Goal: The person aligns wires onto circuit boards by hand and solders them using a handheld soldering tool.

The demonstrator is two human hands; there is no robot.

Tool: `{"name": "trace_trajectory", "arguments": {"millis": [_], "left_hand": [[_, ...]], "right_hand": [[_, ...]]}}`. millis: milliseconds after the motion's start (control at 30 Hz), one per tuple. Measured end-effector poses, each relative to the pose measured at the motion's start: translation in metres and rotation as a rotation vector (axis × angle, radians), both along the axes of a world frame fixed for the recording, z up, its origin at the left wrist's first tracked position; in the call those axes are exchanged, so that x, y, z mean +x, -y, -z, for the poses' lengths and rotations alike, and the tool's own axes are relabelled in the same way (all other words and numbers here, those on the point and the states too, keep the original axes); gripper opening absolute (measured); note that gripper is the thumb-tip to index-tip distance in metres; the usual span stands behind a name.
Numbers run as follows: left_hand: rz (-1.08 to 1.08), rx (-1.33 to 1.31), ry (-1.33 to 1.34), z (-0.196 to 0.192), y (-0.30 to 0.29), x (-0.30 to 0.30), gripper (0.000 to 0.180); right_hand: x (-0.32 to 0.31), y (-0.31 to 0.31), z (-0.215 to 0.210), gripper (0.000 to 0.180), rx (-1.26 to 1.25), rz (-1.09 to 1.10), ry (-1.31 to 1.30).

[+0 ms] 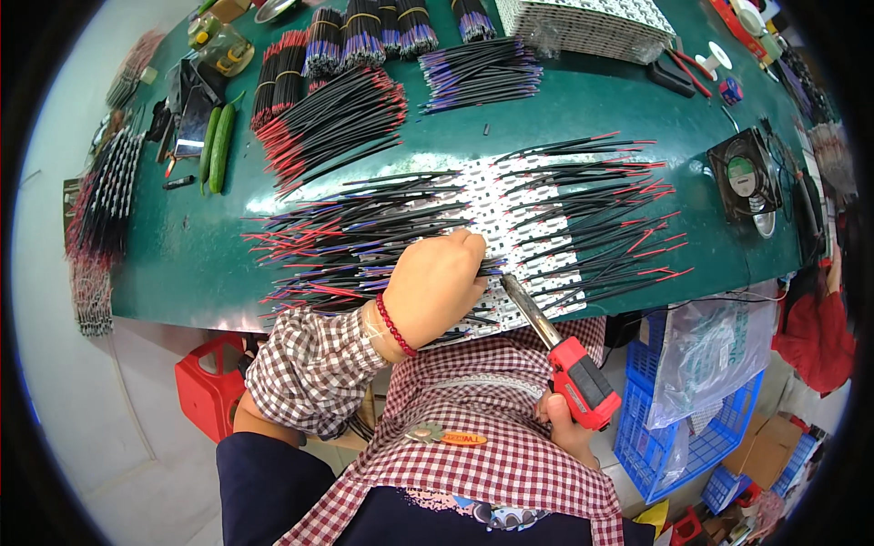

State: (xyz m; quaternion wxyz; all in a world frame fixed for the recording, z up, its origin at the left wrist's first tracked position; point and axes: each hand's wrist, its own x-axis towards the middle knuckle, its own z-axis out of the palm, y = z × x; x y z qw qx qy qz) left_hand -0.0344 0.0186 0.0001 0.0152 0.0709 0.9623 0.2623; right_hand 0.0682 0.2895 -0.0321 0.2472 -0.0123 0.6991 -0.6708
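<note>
My left hand [439, 282] is closed over the black wires with red and blue ends [364, 238] that lie across white circuit strips [537, 238] on the green table [182, 264]. A red bead bracelet circles that wrist. My right hand [569, 428] grips the red handle of a soldering iron [557, 350]. Its metal tip points up toward the strips just right of my left hand. More wires [619, 205] fan out to the right over the strips.
Loose and bundled wire piles [332, 114] fill the table's far side, beside two cucumbers [217, 146] and a phone [193, 118]. A small fan [745, 175] sits at the right. A blue crate [683, 428] and red stool [208, 387] stand below. Another person in red [815, 332] is at the right.
</note>
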Motion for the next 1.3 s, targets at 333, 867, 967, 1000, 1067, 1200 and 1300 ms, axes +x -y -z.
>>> {"name": "trace_trajectory", "arguments": {"millis": [333,867,967,1000,1067,1200,1300], "left_hand": [[-0.011,-0.002,0.027,-0.0014,-0.0039,0.0010,0.021],[0.001,0.009,-0.001,0.0016,-0.0025,0.0006,0.018],[0.003,-0.002,0.013,-0.0010,-0.0028,0.0009,0.019],[0.007,-0.004,0.018,-0.0014,-0.0027,0.0009,0.019],[0.018,0.003,0.008,-0.0015,-0.0021,0.0001,0.019],[0.034,0.003,-0.005,-0.0017,-0.0022,0.0007,0.020],[0.025,-0.023,-0.005,-0.0019,-0.0059,0.0018,0.022]], "right_hand": [[0.0033,-0.0030,0.0091,0.010,0.033,0.004,-0.017],[0.0056,-0.0056,0.0041,0.013,-0.046,0.044,0.014],[0.0035,-0.0047,0.0012,0.012,-0.070,0.036,0.050],[0.0028,-0.0036,0.0000,0.012,-0.071,0.037,0.071],[0.0030,-0.0041,0.0007,0.012,-0.072,0.038,0.093],[0.0037,-0.0065,0.0066,0.012,-0.039,0.002,0.019],[0.0036,-0.0054,0.0062,0.011,-0.003,0.016,-0.004]]}}
